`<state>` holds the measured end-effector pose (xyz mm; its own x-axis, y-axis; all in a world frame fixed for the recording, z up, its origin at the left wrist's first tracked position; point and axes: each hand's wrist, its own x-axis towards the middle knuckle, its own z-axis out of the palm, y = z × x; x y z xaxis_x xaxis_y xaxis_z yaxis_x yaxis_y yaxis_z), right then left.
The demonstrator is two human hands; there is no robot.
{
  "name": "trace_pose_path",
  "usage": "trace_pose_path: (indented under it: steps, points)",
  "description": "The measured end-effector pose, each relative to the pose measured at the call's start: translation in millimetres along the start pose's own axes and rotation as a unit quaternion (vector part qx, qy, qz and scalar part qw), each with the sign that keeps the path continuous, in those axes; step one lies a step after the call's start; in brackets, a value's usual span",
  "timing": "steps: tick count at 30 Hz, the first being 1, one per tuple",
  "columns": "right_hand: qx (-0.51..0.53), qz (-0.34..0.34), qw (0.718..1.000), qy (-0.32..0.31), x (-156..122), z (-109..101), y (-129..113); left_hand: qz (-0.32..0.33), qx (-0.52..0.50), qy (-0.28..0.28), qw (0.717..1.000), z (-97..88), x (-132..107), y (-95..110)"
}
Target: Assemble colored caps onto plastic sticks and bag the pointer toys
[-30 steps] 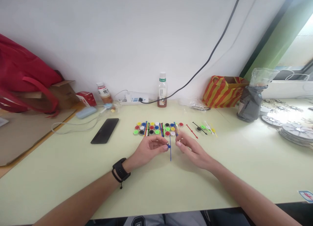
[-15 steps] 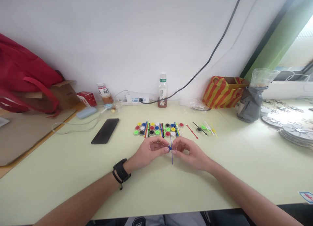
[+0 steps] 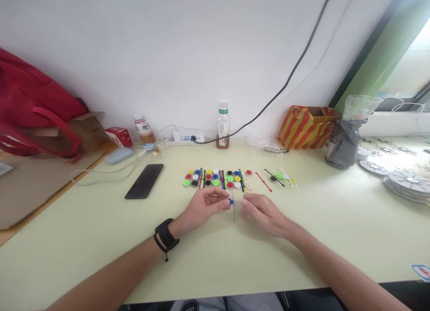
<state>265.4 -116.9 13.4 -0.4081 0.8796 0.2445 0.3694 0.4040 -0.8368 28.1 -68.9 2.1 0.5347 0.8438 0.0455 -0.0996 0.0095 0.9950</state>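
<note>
Between the thumb and fingertips of my left hand point(image 3: 211, 204) is a small blue spinner base point(image 3: 231, 202), held above the table. A thin blue spinner arrow point(image 3: 234, 212) stands at its right side, seen edge-on and slightly blurred. My right hand point(image 3: 265, 212) is just right of the arrow, apart from it. Its fingers are curled in with the thumb close to the forefinger, partly smeared, and nothing shows in them. Beyond the hands lie coloured round bases point(image 3: 208, 183) and arrows point(image 3: 222, 179) in groups. A red arrow point(image 3: 264, 182) and a black arrow point(image 3: 274, 177) lie farther right.
A black phone point(image 3: 144, 181) lies to the left. Along the wall stand a drink bottle point(image 3: 223, 127), a power strip point(image 3: 188, 137) and a striped bag point(image 3: 307, 127). Grey discs point(image 3: 408, 185) are stacked at right; a red bag point(image 3: 36, 96) is at left.
My right hand has drawn away to the right from the blue arrow, its fingers curling in. My left hand still grips the blue base, shifted slightly left.
</note>
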Motion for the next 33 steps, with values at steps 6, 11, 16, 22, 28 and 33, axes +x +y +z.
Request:
trace_pose_path:
  steps: [6,11,16,22,28,33]
  points:
    - [0.04,0.021,0.999,-0.002,5.3,-2.0,-5.8,0.001,0.0,-0.01,1.0,0.1,-1.1,1.3]
    - [0.057,0.021,0.998,-0.016,5.5,1.1,-4.6,-0.008,0.008,-0.037,0.999,2.5,-3.2,3.0]
    - [0.065,0.033,0.997,-0.021,5.9,5.3,-1.5,0.001,0.017,-0.05,0.999,5.0,-3.9,4.6]
    - [0.059,0.027,0.998,0.011,7.5,-2.8,3.4,0.017,0.049,-0.033,0.998,5.8,-5.3,6.2]
    - [-0.066,0.007,0.962,0.266,8.1,-46.9,21.7,0.01,0.138,-0.022,0.99,5.2,-3.9,6.9]
    - [-0.271,0.053,0.891,0.36,-1.7,-86.4,39.0,0.008,0.159,-0.028,0.987,4.2,-3.9,4.6]
